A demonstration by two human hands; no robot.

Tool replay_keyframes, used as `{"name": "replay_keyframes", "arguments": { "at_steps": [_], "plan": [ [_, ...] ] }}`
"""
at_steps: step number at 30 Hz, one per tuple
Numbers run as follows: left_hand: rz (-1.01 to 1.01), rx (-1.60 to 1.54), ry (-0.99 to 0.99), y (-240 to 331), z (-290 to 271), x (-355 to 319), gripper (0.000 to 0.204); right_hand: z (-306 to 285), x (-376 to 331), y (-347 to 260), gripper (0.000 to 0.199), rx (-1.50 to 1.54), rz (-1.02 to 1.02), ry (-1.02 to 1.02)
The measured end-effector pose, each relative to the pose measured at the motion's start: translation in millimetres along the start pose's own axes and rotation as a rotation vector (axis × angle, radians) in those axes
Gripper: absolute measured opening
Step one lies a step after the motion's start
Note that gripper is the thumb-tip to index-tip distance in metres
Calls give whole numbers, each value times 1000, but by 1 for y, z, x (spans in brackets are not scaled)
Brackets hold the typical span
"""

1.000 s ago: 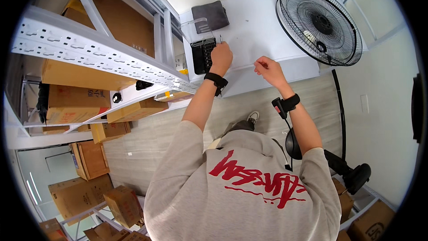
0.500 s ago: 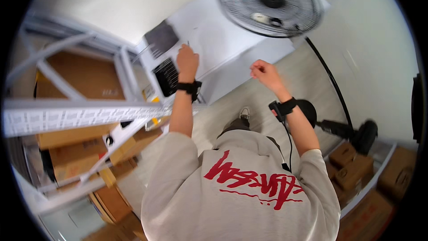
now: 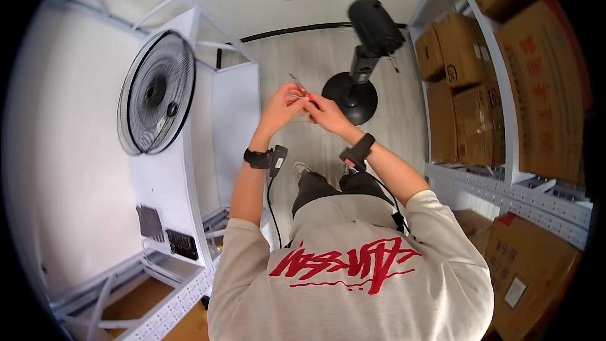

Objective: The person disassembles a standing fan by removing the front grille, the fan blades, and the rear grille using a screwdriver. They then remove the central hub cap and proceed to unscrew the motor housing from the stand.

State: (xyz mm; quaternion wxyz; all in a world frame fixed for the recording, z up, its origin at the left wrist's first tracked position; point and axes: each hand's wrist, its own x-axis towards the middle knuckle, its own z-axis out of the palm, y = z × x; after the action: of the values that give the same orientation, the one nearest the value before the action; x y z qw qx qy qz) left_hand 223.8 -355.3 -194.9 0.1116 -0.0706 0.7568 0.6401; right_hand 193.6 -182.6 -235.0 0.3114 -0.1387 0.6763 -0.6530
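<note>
My left hand (image 3: 279, 113) and my right hand (image 3: 331, 115) meet in front of me, above the floor. Their fingers are closed around a slim tool (image 3: 298, 83) with a thin metal end and red and black parts lower down; its exact kind is too small to tell. Just beyond my hands stands a fan's black motor head (image 3: 375, 25), on a short pole with a round black base (image 3: 362, 104). It carries no grille. A round black wire fan grille (image 3: 156, 91) rests on the white shelf (image 3: 165, 177) at my left.
A black case with a row of small pieces (image 3: 182, 244) and a dark grey pouch-like piece (image 3: 150, 222) lie on the shelf. At right, a metal rack (image 3: 502, 76) holds cardboard boxes (image 3: 464, 50). More boxes (image 3: 524, 271) stand at lower right. Cables hang from both wrist straps.
I have turned right, so the shelf is now at left and the fan stand ahead. My left hand has left the shelf near the black case, and both hands have come together on the tool.
</note>
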Motion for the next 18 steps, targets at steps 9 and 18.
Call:
{"name": "replay_keyframes", "arguments": {
  "at_steps": [9, 18],
  "plan": [
    [285, 290, 201, -133, 144, 205, 101, -145, -89, 187, 30, -10, 315, 517],
    [340, -26, -16, -166, 172, 294, 59, -158, -73, 262, 28, 492, 251, 718]
  ]
}}
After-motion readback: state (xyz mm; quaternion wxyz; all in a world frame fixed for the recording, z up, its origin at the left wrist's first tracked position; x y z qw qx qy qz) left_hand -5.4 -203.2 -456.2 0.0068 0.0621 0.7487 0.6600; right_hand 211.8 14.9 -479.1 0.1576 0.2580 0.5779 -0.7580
